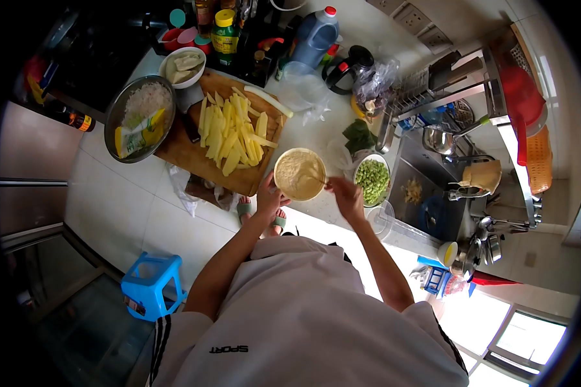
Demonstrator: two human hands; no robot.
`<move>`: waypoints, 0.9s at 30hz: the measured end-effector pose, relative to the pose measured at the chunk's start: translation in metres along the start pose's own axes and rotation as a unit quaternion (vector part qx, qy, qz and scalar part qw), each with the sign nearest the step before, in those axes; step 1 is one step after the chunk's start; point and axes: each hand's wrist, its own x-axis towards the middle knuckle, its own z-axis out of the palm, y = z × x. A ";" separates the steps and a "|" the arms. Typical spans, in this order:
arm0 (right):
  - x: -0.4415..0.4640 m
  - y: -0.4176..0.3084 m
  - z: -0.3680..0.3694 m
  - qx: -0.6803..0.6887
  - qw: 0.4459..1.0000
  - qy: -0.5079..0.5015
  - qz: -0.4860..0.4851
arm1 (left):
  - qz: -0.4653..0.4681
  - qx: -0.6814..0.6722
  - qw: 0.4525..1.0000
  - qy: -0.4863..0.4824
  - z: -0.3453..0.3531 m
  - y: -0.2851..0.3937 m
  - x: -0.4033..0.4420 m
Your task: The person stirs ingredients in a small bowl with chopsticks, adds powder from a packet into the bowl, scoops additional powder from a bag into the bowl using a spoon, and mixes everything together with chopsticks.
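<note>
A round bowl (301, 149) of pale, floury-looking mixture is held just off the counter edge. My left hand (270, 198) is closed round the bowl's lower left side. My right hand (347, 198) is closed on a thin utensil (319, 180) whose far end dips into the mixture; its exact kind is too small to tell. Left of the bowl, thick potato strips (231, 132) are heaped on a wooden cutting board (193, 169). Near my right hand stands a bowl of chopped green vegetable (372, 182).
A metal basin (114, 106) with white food and a yellow packet overhangs the counter at left, beside a small white bowl (199, 76). Bottles, including a blue jug (315, 39), line the back. The sink (412, 161) is at right; a blue stool (152, 280) stands on the floor.
</note>
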 end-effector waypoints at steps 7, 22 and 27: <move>0.009 -0.021 0.016 -0.126 0.982 0.026 -0.136 | 0.002 0.000 1.000 -0.007 -0.003 0.001 0.002; 0.000 -0.035 0.027 -0.163 0.978 -0.049 -0.118 | 0.004 0.012 1.000 -0.024 -0.005 0.000 0.005; 0.017 -0.039 0.023 -0.120 0.990 -0.007 -0.073 | -0.012 0.001 0.999 -0.035 -0.012 -0.001 0.005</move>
